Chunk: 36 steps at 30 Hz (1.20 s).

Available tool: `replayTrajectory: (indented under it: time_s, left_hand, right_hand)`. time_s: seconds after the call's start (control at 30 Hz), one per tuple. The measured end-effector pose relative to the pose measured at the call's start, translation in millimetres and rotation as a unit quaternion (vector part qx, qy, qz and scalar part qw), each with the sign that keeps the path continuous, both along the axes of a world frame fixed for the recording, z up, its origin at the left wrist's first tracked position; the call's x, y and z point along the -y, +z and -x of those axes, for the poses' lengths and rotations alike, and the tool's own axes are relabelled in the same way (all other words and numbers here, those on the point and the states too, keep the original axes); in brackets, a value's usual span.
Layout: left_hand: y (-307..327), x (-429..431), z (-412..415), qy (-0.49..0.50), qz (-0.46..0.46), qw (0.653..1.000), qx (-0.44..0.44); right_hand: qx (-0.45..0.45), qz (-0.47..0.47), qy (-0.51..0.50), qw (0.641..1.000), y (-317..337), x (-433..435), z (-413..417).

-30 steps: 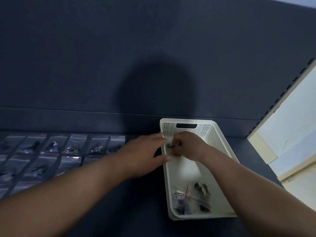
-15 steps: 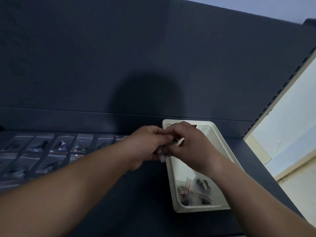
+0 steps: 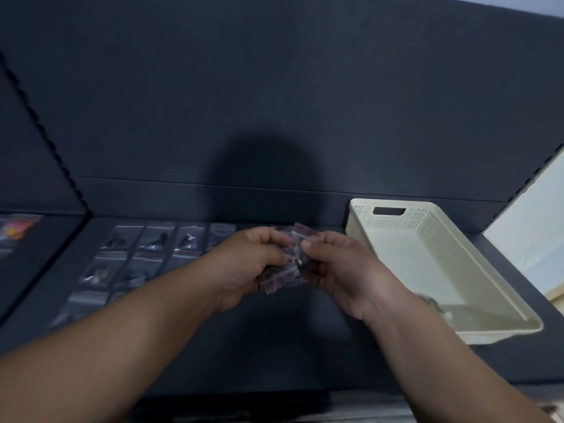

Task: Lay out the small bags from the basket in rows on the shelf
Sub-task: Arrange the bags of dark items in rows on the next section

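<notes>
Both hands hold a bunch of small clear bags [image 3: 288, 270] above the dark shelf [image 3: 293, 337], left of the basket. My left hand [image 3: 250, 267] grips the bunch from the left, fingers curled round it. My right hand [image 3: 338, 270] pinches its right side with thumb and fingers. The cream perforated basket [image 3: 439, 239] stands at the right of the shelf; a few dark items lie at its near end, partly hidden by my right wrist. Rows of small bags [image 3: 146, 257] lie flat on the shelf at the left.
The dark back panel [image 3: 274, 102] rises behind the shelf. A divider [image 3: 39, 270] at the left separates a neighbouring bay with a colourful item [image 3: 15, 232]. A light wall [image 3: 531, 239] lies past the shelf's right edge. Bare shelf surface lies between the rows and the basket.
Both hands lifted a bunch of bags out of the basket and carried it left over the shelf. The view shifted left, so the basket now sits further right.
</notes>
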<state>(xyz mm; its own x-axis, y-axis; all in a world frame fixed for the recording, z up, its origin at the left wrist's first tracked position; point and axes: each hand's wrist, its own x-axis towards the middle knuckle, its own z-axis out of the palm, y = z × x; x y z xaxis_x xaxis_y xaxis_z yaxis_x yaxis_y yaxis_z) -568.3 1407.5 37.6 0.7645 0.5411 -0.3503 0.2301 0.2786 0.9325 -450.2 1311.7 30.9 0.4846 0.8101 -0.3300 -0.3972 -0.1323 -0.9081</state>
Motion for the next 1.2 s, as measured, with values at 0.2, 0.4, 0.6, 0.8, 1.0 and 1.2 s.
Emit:
replayTrajectory:
  time_s: [0.2,0.4,0.6,0.8,1.0,1.2]
  left_hand:
    - [-7,-22,70,-0.003,-0.003,0.999,-0.043]
    - [-11,-37,112,0.0,-0.035,0.997,-0.064]
    - [-13,-39,121,0.014,-0.064,0.995,-0.069]
    - [-16,-42,123,0.041,-0.076,0.993,-0.079]
    - [-17,-58,133,0.12,-0.046,0.988,-0.083]
    - [-16,-66,136,0.123,-0.047,0.988,-0.078]
  right_hand:
    - [0.004,-0.014,-0.048,0.999,-13,-29,69]
    - [0.085,-0.006,-0.079,0.993,-18,-46,115]
    - [0.084,-0.003,-0.081,0.993,-17,-50,123]
    - [0.095,0.015,-0.109,0.989,-23,-50,110]
    - [0.188,0.116,-0.038,0.974,-50,-39,99]
    - [0.243,0.137,0.01,0.96,-63,-55,108]
